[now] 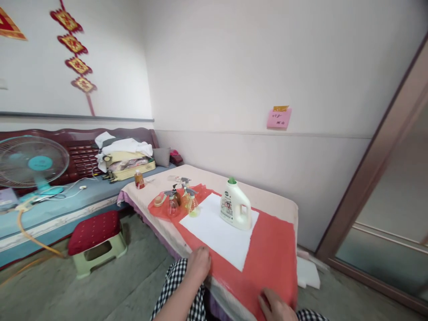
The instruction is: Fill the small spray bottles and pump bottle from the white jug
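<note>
Pale walls (214, 67) meet in a corner above a cloth-covered tabletop (267, 200), with a pink note (279, 119) taped to the wall behind it. Along the left stand a wooden bench (85, 154) with a blue cushion, an electric fan (40, 163) and a red-topped stool (95, 232). Red cloth (270, 243) covers the near part of the tabletop; a white sheet (217, 234) lies on it. On this sheet, toward its far right side, a cream jug (230, 209) with a green top stands upright, its handle facing right. Left of the sheet is a cluster of bottles, including a dark pump bottle (176, 196) and a clear spray bottle (193, 205) with yellowish liquid. Both hands are well apart from each other and from the jug. At the near edge, the left hand (199, 262) is loosely curled; whether it grips the cloth cannot be told. Nearer the right corner, the right hand (274, 306) rests on the red cloth, fingers relaxed and parted.
</note>
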`<state>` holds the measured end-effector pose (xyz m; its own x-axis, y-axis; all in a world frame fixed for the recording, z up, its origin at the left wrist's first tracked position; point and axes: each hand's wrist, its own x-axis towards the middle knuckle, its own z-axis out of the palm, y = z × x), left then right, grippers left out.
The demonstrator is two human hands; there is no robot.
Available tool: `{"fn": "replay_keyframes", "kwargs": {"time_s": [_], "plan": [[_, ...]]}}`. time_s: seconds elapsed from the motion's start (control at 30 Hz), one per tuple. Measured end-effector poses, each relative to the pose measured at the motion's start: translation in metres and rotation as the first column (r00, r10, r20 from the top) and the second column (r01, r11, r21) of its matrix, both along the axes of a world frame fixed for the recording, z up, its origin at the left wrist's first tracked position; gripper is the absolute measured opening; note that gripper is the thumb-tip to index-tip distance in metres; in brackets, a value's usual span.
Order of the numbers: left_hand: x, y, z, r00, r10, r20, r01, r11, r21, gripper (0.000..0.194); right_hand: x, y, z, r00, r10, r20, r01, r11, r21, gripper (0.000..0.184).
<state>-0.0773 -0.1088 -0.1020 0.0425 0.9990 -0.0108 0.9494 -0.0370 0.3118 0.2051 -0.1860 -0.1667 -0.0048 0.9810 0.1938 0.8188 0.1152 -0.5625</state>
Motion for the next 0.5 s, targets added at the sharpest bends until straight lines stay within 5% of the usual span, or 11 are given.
{"fn": "replay_keyframes", "kwargs": {"time_s": [0.5], "plan": [[0.002, -0.005, -0.003, 0.989, -0.065, -0.136, 0.065, 0.998, -0.004, 0.031, -0.003, -0.012, 0.0, 0.982, -0.007, 0.187, -0.003, 0.999, 0.05, 0.024]]}}
